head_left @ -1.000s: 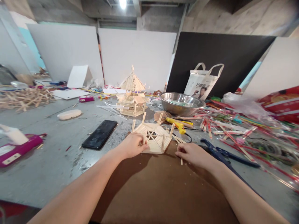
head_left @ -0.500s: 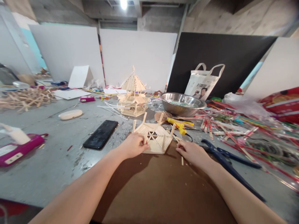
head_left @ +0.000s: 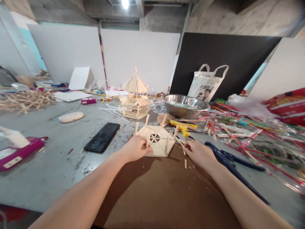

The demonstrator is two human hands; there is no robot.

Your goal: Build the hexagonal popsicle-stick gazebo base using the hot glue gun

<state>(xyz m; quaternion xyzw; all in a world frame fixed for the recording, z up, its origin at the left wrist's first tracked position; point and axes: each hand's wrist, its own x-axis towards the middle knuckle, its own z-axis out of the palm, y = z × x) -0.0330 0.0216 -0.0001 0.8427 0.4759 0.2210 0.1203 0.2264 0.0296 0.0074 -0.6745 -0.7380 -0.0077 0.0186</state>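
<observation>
A small hexagonal frame of pale wooden sticks (head_left: 159,140) stands on a brown board (head_left: 164,187) in front of me. My left hand (head_left: 135,148) grips the frame's near left side, fingers closed on it. My right hand (head_left: 199,153) lies just right of the frame, fingers curled at a thin loose stick (head_left: 181,143) beside the frame. Another short stick (head_left: 185,163) lies on the board under that hand. A finished stick pavilion (head_left: 135,95) stands farther back.
A black phone (head_left: 102,137) lies left of the frame. A yellow glue gun (head_left: 181,127), a steel bowl (head_left: 184,105), blue pliers (head_left: 228,159) and a heap of red-wrapped chopsticks (head_left: 240,133) crowd the right. A pink box (head_left: 16,152) sits at the left edge.
My right hand has slid forward and left toward the frame, leaving a short stick lying on the board. My left hand has stayed on the frame.
</observation>
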